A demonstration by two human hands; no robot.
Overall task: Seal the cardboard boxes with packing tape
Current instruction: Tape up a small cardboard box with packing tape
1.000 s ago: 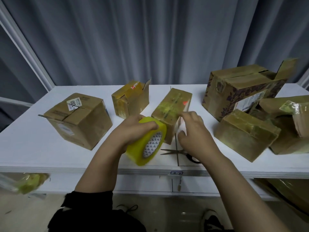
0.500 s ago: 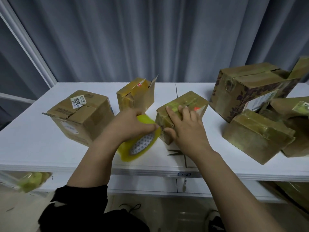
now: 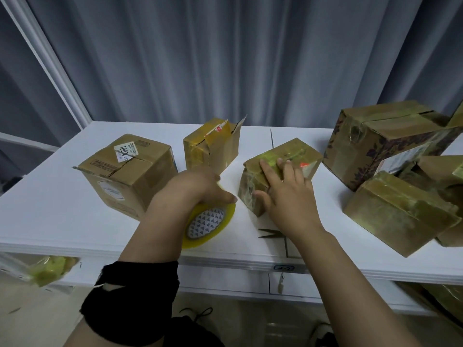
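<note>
Centrally, on the smooth white worktop [image 3: 62,209]: small oblong box [image 3: 300,152] of cardboard, skinned in glossy yellow-green tape, wrinkled at the near corner, with a red patch at the right top edge. Pressed flat on its top, right hand [image 3: 288,194], fingers straight and spread, thumb down against the near side face, nothing gripped. Just left of that box, left hand [image 3: 198,186] curled over the tape roll [image 3: 213,226] and holding it by the rim from above. Thick ring of translucent yellow, tilted on edge close to the front of the worktop, contact with the surface not clear. White core printed with small grey triangles. Between roll and right forearm, flat on the worktop, scissors [image 3: 270,232]: thin dark blades pointing left, handles hidden under the wrist. Further left, cube box [image 3: 140,176] in plain matt brown, white label on top, flaps meeting at a rough seam. Behind the roll, torn box [image 3: 208,151], shiny with yellowish tape, one flap standing up. Far right, printed box [image 3: 370,151], large, with a dark floral pattern and taped top flaps. In front of it, wrapped box [image 3: 400,219], a low block under sheeny, creased tape. Black sleeve [image 3: 135,286] bunched on the left forearm. Behind everything, grey curtain [image 3: 225,58] in soft vertical pleats.
</note>
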